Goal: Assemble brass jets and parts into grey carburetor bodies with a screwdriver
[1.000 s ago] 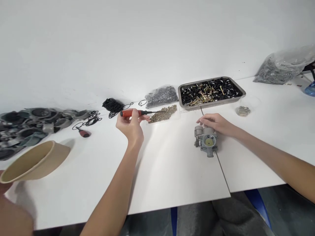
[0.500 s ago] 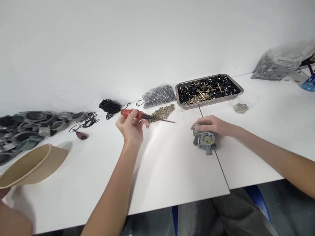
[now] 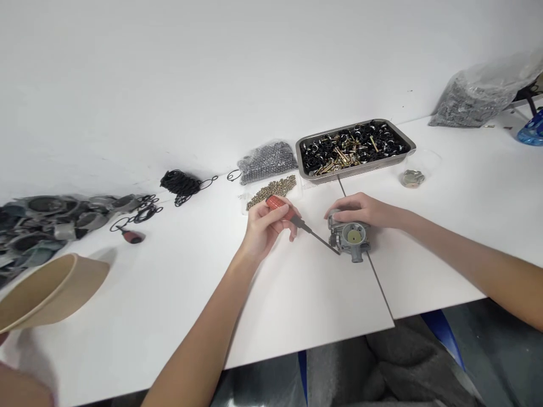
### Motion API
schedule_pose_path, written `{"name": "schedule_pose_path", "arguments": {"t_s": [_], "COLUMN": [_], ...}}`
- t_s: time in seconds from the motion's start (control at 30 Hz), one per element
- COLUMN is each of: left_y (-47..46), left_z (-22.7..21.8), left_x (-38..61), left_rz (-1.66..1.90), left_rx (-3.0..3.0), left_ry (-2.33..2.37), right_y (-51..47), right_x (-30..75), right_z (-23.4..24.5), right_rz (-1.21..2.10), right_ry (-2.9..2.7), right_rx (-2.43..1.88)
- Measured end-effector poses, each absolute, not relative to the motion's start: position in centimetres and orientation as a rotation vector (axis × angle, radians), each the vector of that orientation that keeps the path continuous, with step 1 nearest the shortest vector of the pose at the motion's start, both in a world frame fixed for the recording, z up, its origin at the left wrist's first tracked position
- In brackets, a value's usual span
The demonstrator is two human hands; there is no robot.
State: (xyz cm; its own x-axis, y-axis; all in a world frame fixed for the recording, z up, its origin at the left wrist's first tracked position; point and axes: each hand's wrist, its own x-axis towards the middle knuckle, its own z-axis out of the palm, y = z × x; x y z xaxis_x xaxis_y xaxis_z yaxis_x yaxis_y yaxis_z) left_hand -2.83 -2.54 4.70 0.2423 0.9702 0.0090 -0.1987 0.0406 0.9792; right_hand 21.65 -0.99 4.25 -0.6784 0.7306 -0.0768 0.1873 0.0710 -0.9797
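My left hand (image 3: 268, 229) is closed round the red handle of a screwdriver (image 3: 282, 210). Its dark shaft slants down to the right, and the tip is beside the lower left side of a grey metal carburetor (image 3: 354, 240). Whether the tip touches it I cannot tell. My right hand (image 3: 360, 210) grips the top of the carburetor from behind and holds it on the white table, over the seam. A round bore with a yellowish disc inside faces me. Small brass-coloured parts (image 3: 274, 191) lie in a pile just beyond my left hand.
A metal tray (image 3: 358, 169) of black rings and brass screws stands behind. Nearby are bagged small parts (image 3: 268, 161), black rings (image 3: 180, 183), another red-handled tool (image 3: 130, 235) and a heap of metal castings (image 3: 63, 217). At left, another person's hand (image 3: 21, 384) is by a beige container (image 3: 80, 288).
My left hand has moved right and toward me, carrying the screwdriver from over the brass parts to the carburetor's side. My right hand keeps its hold. The view has shifted slightly.
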Motion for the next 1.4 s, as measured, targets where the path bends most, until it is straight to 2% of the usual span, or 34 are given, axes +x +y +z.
{"name": "schedule_pose_path", "arguments": {"t_s": [0.7,0.9,1.4], "left_y": [-0.4,-0.8,0.1], "left_z": [5.1,5.5,4.6], "left_x": [-6.9,-6.6,-7.5], "left_rz": [1.447,1.468,1.516], "left_rx": [1.068,1.089,1.240], "left_ry": [0.986,0.995,1.093], "right_y": [-0.8,-1.0,-0.9], "right_x": [21.9,21.5,21.5], "right_z": [3.7,4.1,3.7], "right_rz": [1.699,1.692,1.621], "right_ry": [-1.793,-1.635,-1.701], "right_rx": [-0.993,-1.081,-1.040]}}
